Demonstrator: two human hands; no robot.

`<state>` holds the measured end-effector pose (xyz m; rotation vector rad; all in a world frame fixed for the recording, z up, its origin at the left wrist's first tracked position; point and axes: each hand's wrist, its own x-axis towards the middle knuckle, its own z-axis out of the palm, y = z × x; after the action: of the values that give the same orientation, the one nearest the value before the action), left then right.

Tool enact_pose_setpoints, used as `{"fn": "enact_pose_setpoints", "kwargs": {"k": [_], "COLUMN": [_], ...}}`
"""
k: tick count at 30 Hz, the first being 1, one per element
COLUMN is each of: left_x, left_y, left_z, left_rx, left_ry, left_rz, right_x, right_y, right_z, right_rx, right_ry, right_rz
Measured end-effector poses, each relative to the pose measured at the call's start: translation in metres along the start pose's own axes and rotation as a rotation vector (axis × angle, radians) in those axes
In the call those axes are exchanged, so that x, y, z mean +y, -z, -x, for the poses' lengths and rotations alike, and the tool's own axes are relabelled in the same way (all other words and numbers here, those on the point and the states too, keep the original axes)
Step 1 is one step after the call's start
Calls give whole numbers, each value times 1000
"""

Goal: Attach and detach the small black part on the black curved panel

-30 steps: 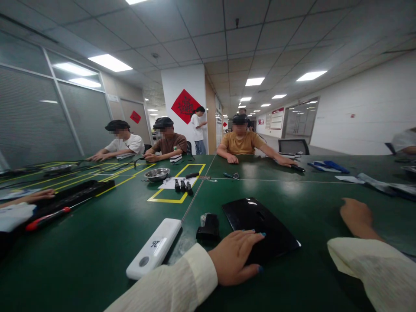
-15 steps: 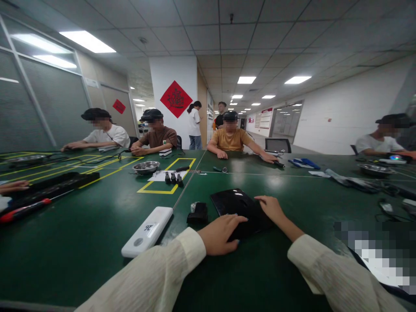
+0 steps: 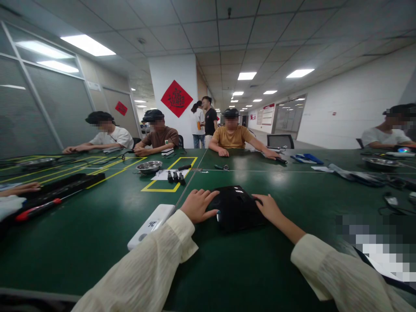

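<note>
A glossy black shell-like panel (image 3: 240, 210) lies on the green table in front of me; its exact kind does not show. My left hand (image 3: 199, 206) grips its left edge, the thumb low at the near side and the fingers at the far side. At the right edge, my right hand (image 3: 268, 207) holds the panel with the fingers curled against its rim. Left of it lies a white device marked 26 (image 3: 154, 223), partly covered by my left sleeve.
Beyond my hands stand several small black parts (image 3: 176, 177) near a metal bowl (image 3: 149, 167). A red-handled screwdriver (image 3: 39, 209) lies by a black tray (image 3: 81, 182) on the left. Cloth (image 3: 354, 175) and a blue item (image 3: 307, 159) lie right. Several people sit around the table.
My left hand has moved left and away from me, from the panel's top to its left edge. The panel has turned straighter. The small black block beside it is now hidden.
</note>
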<state>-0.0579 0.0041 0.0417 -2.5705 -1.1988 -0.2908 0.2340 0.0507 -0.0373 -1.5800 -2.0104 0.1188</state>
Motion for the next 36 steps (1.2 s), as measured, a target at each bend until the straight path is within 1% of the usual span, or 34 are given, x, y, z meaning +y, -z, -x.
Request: {"fn": "enact_pose_setpoints", "kwargs": {"k": [3,5,8,10,13,17,20,23,24,26,29,30,32,34,36], "left_x": [-8,-11,-13,-12,-8,1,6,11,13,20,34,39,48,55,59], "left_y": [-6,-10,-17,-22,-27,-28,-27,-27,-27,-26,-23,-22,-21,-22,-23], "left_z": [2,3,4,4,3,1,-1,-2,-2,-3,-3,-3,-3,-1,0], "left_rx": [-104,-151,-192,-198,-128,67,196,307,353,451,552,569,573,543,489], "left_ry": [109,155,160,170,236,329,360,336,306,196,-15,-59,-94,-89,-80], "left_rz": [-12,0,35,55,12,-67,62,253,286,298,276,279,305,346,384], "right_x": [3,6,8,10,12,12,2,-21,-31,-52,-80,-87,-96,-99,-97], "right_y": [-4,-7,-11,-13,-17,-18,-11,-1,2,6,8,8,9,10,11], "right_z": [-1,-1,-2,-2,-3,-5,-4,3,7,18,33,37,42,43,42], "right_rx": [40,86,151,184,231,312,391,410,402,376,355,362,387,410,429], "right_ry": [-42,-66,-106,-116,-108,-102,1,196,263,365,469,511,604,680,711], "right_rz": [-57,-137,-229,-238,-244,-262,-231,-217,-226,-229,-96,-33,75,136,155]}}
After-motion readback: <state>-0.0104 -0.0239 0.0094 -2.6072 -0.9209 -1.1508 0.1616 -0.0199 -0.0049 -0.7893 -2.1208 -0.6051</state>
